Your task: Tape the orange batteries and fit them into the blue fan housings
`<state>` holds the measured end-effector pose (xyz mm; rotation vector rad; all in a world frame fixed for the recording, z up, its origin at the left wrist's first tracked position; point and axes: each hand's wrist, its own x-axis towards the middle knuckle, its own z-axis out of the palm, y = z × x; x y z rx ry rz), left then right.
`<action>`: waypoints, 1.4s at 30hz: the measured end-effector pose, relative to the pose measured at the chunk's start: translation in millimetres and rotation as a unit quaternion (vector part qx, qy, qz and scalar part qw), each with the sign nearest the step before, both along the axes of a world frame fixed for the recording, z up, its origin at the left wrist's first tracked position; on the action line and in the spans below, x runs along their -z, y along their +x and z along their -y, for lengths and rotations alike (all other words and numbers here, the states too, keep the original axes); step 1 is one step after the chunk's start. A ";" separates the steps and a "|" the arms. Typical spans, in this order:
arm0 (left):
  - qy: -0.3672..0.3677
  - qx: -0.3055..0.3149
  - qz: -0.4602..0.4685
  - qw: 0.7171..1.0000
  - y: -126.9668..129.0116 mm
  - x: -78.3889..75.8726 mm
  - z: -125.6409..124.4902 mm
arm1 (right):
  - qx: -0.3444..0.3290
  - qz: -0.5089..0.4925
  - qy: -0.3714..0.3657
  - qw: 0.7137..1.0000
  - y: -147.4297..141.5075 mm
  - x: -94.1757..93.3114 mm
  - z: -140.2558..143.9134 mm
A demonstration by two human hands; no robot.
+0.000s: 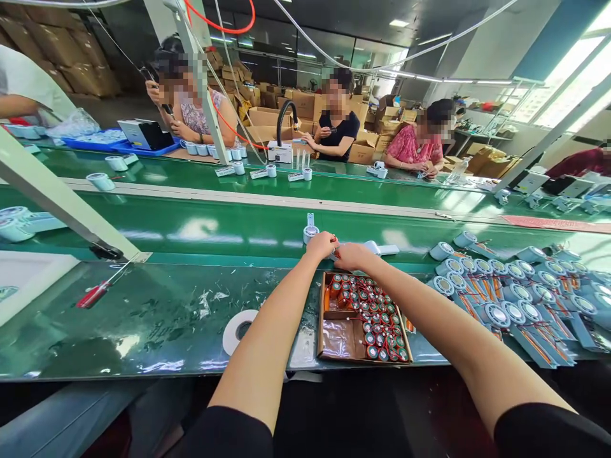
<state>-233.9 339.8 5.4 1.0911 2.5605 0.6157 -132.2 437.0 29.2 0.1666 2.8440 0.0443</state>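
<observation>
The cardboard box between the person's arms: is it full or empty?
Partly full: in the cardboard box, cylinders crowd the right side and far left, while the near left shows a shiny brown surface.

The left hand (323, 244) and right hand (352, 256) meet just beyond a cardboard box (321, 327) of red-wired batteries (372, 339); what their grip holds is too small to tell. On the green worktop (162, 318), a roll of white tape (231, 333) lies partly hidden by the left forearm (272, 331), and a red-handled screwdriver (95, 294) lies farther left. Pale blue housings (495, 315) crowd the right side. Co-workers (340, 137) sit opposite.
</observation>
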 end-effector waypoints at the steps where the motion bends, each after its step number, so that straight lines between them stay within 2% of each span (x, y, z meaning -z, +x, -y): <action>1: 0.000 -0.003 0.001 1.000 1.6 -0.9 -0.6 | -0.002 -0.003 0.003 1.000 1.5 -2.8 -1.1; 7: 0.012 -0.012 0.004 1.000 10.0 0.9 -8.5 | -0.009 -0.043 -0.001 0.999 35.5 -22.9 -28.2; 10: 0.010 -0.020 0.012 1.000 11.7 1.3 -13.6 | -0.016 -0.042 -0.018 0.999 46.4 -22.4 -38.4; 17: -0.011 -0.018 0.008 1.000 17.7 -2.3 -19.6 | 0.015 0.004 -0.011 1.000 14.7 10.4 -29.8; 21: -0.004 -0.004 -0.002 1.000 24.3 -15.1 -26.3 | 0.005 0.024 0.003 1.000 6.0 12.1 -31.9; 23: 0.021 0.017 -0.017 0.999 30.1 -27.0 -18.6 | -0.010 0.024 0.007 1.000 9.0 8.9 -35.1; 25: 0.059 0.039 -0.048 0.996 40.6 -37.1 7.6 | -0.011 0.011 0.010 1.000 13.9 6.1 -40.2; 26: 0.075 0.046 -0.066 0.994 48.4 -39.5 29.2 | -0.003 -0.002 0.011 1.000 16.2 5.2 -43.7; 28: 0.102 0.038 -0.109 0.988 69.1 -36.4 88.8 | 0.026 -0.040 0.010 0.999 20.1 4.4 -52.5; 30: 0.119 0.000 -0.165 0.979 92.8 -22.9 163.7 | 0.066 -0.082 0.007 0.994 23.4 4.1 -60.7; 32: 0.107 -0.032 -0.216 0.970 113.6 -3.1 240.5 | 0.103 -0.113 0.002 0.988 28.3 2.5 -62.8; 34: 0.057 -0.008 -0.229 0.972 129.6 17.1 303.2 | 0.115 -0.134 -0.008 0.984 37.9 -1.4 -53.8; 35: 0.033 0.010 -0.226 0.973 136.4 25.5 325.4 | 0.099 -0.155 -0.034 0.982 45.5 -4.4 -44.2; 37: 0.008 0.040 -0.222 0.974 149.0 35.6 348.8 | 0.036 -0.204 -0.153 0.966 67.7 -12.9 -15.5; 38: 0.014 0.045 -0.229 0.972 155.1 36.6 350.7 | 0.003 -0.218 -0.241 0.946 82.3 -18.0 2.3; 40: 0.060 0.033 -0.265 0.962 167.6 30.9 340.3 | -0.034 -0.186 -0.421 0.887 115.7 -28.0 40.8; 42: 0.126 0.022 -0.310 0.942 180.2 18.4 320.5 | -0.039 -0.086 -0.531 0.842 149.0 -34.3 77.7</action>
